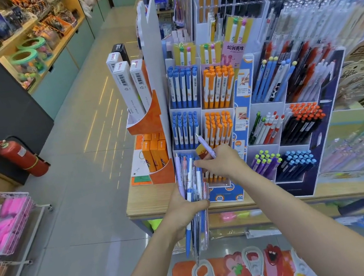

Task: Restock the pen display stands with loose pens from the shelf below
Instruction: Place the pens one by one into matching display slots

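Observation:
My left hand [186, 210] grips a bundle of loose pens [194, 196], blue, white, lilac and red, held upright in front of the table edge. My right hand [219, 164] holds a lilac pen [206, 145] that slants up to the left, while its fingertips touch the top of the bundle. Right behind my hands stands a white tiered display stand [200, 110] with compartments of blue pens [183, 89] and orange pens [217, 87]. A second stand [289, 124] to the right holds red, black, purple and blue pens. My right hand hides the bottom tier of the first stand.
An orange cardboard stand [152, 127] with white boxes sits to the left on the wooden table [152, 201]. A red fire extinguisher [19, 156] leans by the dark wall. A wire rack with pink items [8, 221] stands at left. Printed mats [238, 270] lie low in front.

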`<state>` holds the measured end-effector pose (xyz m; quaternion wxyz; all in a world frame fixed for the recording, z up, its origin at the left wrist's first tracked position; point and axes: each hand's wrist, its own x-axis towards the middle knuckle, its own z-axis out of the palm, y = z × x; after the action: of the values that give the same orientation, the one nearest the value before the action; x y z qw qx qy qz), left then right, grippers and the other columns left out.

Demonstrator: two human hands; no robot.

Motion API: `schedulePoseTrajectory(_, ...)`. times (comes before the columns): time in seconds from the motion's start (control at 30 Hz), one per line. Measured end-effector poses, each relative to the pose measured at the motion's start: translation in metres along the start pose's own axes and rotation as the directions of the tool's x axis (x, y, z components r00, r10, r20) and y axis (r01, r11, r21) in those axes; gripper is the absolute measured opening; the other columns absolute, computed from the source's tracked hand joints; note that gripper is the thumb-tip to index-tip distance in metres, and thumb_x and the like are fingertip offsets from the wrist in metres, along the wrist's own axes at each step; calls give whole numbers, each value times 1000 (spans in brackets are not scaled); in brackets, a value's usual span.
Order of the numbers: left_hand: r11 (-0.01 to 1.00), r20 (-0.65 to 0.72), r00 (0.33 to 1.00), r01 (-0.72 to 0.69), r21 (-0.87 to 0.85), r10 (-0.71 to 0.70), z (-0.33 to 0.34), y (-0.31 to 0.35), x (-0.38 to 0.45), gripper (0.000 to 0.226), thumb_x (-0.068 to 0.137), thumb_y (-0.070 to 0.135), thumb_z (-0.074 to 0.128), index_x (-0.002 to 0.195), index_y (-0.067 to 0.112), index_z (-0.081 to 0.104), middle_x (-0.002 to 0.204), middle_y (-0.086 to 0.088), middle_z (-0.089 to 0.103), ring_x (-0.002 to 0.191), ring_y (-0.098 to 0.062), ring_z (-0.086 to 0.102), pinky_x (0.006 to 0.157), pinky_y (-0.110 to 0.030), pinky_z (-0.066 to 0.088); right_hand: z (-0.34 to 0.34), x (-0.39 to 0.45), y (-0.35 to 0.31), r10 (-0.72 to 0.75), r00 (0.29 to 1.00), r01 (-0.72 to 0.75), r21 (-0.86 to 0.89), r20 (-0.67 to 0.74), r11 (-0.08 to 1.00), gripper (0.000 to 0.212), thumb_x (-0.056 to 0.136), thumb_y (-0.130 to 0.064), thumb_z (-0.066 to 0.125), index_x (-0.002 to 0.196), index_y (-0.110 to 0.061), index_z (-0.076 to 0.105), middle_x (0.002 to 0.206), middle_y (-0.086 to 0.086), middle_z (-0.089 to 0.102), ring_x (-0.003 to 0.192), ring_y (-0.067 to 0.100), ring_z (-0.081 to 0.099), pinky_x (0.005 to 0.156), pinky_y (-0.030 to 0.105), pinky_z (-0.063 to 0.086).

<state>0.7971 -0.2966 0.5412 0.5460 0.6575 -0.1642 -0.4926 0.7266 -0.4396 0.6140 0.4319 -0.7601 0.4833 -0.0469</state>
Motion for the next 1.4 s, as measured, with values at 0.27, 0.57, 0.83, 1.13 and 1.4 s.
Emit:
schedulePoseTrajectory(0.27,992,29,994,111,-62,-109,-2,6,3,66,62,0,86,119,19,60,105,-11,75,99,-29,72,87,-46,60,2,15,2,44,997,-41,-44,63,998,33,90,-37,66,70,-14,56,60,1,46,52,17,43,52,28,36)
schedulePoseTrajectory(0.57,986,82,985,158,-49,-154,-3,7,1,70,56,4,85,121,15,61,109,-17,73,103,-33,70,89,-45,60,4,22,8,70,997,-71,35,39,997,44,98,-35,56,64,-15,37,57,3,31,49,18,30,50,29,27)
schedulePoseTrajectory(0.83,987,38,987,158,-31,-157,-7,1,0,49,75,-7,78,114,18,62,106,-13,74,101,-26,71,87,-36,59,-27,26,10,18,993,19,315,-113,949,31,95,-32,62,74,-10,59,64,11,48,57,21,45,59,36,38)
schedulePoseTrajectory(1.13,988,-28,991,131,-83,-134,-7,4,12,53,71,-5,80,116,15,60,97,-13,72,89,-27,69,86,-44,60,-34,14,44,-109,878,231,213,-466,949,14,87,-33,73,79,-21,70,74,-15,65,67,2,59,58,20,42)
schedulePoseTrajectory(1.4,988,-47,993,106,-113,-111,-7,-5,9,49,76,-8,76,114,17,60,81,-1,74,75,-15,71,70,-33,58,24,11,78,-28,833,235,307,-553,922,11,88,-27,71,78,-25,69,59,-8,59,52,5,50,49,14,36)
